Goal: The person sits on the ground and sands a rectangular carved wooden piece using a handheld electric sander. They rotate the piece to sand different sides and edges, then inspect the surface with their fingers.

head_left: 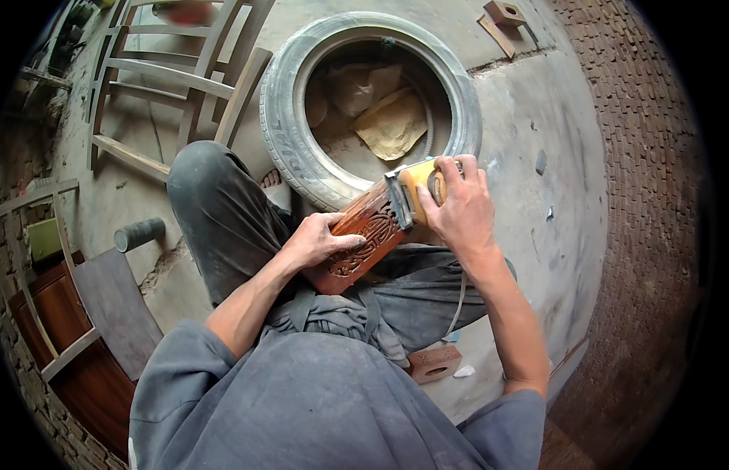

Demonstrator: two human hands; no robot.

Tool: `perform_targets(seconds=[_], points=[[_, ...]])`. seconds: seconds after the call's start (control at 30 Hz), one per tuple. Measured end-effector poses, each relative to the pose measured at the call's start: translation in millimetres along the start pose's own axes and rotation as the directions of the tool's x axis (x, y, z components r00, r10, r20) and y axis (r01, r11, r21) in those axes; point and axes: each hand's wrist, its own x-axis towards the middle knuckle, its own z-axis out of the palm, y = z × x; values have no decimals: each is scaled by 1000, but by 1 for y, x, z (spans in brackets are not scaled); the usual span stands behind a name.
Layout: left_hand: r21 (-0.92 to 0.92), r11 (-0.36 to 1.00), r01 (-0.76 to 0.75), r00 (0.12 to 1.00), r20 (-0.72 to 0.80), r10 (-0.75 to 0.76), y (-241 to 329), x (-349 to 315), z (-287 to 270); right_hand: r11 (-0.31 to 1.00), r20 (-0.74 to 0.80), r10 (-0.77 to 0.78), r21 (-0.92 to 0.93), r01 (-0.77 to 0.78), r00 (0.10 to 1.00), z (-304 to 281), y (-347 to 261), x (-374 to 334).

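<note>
A reddish-brown wooden box (329, 276) with a pierced, carved pattern on its upper face lies slanted across my lap. My left hand (316, 241) grips it, thumb on the carved face and fingers over the far side. In my right hand (461, 207) is a yellow electric sander (415, 185), pressed against the box's upper right end. The sander's dark base plate meets the wood there. A pale cord (459, 304) hangs below my right wrist. The sander hides that end of the box.
A dusty tyre (290, 160) lies just beyond, with crumpled yellow paper (392, 125) inside. Wooden chair frames (157, 66) stand at the far left, near a green cylinder (139, 234) and a grey board (117, 305). A brown wooden block (435, 363) sits by my right thigh.
</note>
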Motion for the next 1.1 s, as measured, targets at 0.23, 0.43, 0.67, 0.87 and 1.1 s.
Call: perform_targets(seconds=[0.23,0.43,0.67,0.87,1.1], points=[[45,999,-28,999,-25,29,5,-6,-1,996,97,-65,60,59,993,-12,-37,-38],[216,964,-157,984,-48,171,-6,-12,3,997,123,-34,77,25,992,-15,-35,-54],[238,962,-136,987,-51,153,-6,-11,4,996,42,-38,78,35,998,-7,-14,-8],[256,960,-110,989,-66,131,-13,-10,5,996,77,-54,75,48,996,-9,-28,-5],[253,960,-123,986,-78,147,-17,-9,5,990,90,-105,108,95,990,-8,-38,-3]])
